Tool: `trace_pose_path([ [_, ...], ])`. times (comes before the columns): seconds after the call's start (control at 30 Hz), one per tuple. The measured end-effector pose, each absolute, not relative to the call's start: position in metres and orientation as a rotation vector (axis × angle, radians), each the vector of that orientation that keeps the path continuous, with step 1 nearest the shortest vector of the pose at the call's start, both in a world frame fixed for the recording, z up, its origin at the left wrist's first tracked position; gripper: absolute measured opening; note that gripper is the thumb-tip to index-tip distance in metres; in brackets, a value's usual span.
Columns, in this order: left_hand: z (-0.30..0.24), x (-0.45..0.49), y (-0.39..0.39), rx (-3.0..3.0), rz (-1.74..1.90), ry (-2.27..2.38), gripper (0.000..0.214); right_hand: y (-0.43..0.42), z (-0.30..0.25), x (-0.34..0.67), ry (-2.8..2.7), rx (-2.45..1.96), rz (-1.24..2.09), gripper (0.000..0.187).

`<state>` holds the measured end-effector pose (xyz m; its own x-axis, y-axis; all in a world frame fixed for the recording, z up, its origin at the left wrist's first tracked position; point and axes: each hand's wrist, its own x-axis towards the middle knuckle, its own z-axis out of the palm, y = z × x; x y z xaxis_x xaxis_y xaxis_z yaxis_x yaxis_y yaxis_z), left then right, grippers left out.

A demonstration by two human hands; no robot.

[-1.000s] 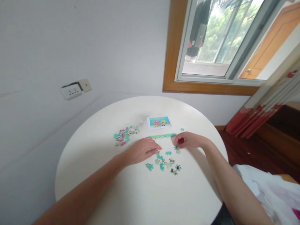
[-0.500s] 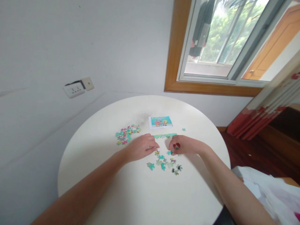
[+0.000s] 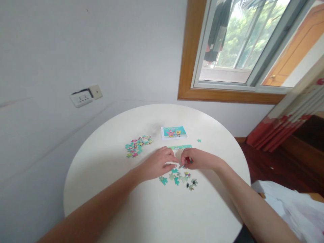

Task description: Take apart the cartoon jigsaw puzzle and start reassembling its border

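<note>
On the round white table [image 3: 106, 175] both my hands meet over loose jigsaw pieces. My left hand [image 3: 157, 163] lies curled, its fingertips pinched at the small pieces just left of my right hand. My right hand [image 3: 196, 158] is closed in a pinch on a small jigsaw piece. Several teal and green pieces [image 3: 178, 178] lie scattered just below the hands. A joined teal strip of pieces [image 3: 181, 147] lies just beyond the fingers. Behind it sits the picture card [image 3: 173, 132].
A heap of coloured pieces [image 3: 138, 145] lies at the left of the table, and one stray piece [image 3: 198, 140] at the right. A wall socket [image 3: 82, 98], a wood-framed window [image 3: 227, 50] and a red-edged curtain [image 3: 286, 118] surround the table. White cloth [image 3: 286, 206] lies at lower right.
My right hand has slid left toward my left hand, until the fingertips almost meet. My left hand has shifted slightly right and nearer. The view has dropped a little.
</note>
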<state>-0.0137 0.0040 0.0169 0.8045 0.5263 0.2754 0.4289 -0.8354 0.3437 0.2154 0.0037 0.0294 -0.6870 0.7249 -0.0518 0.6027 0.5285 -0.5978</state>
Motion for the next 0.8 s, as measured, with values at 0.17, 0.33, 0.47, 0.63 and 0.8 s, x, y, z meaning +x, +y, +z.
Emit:
trace_pose_path([
  [0.17,0.014,-0.006,0.000,2.732,0.539,0.767,0.016,0.006,0.024,0.210,-2.470,-1.150,0.989,0.011],
  [0.33,0.016,-0.007,0.005,2.704,0.648,0.831,0.018,0.007,0.025,0.208,-2.319,-1.103,1.061,0.011],
  [0.47,0.016,-0.012,0.010,2.577,0.741,0.892,0.016,0.009,0.028,0.204,-2.185,-1.073,1.056,0.013],
  [0.63,0.016,-0.014,0.010,2.466,0.753,0.892,0.013,0.011,0.022,0.197,-2.030,-0.975,1.144,0.012],
  [0.8,0.022,-0.019,0.015,2.436,0.631,1.029,0.017,0.015,0.016,0.196,-1.948,-0.962,1.053,0.017],
])
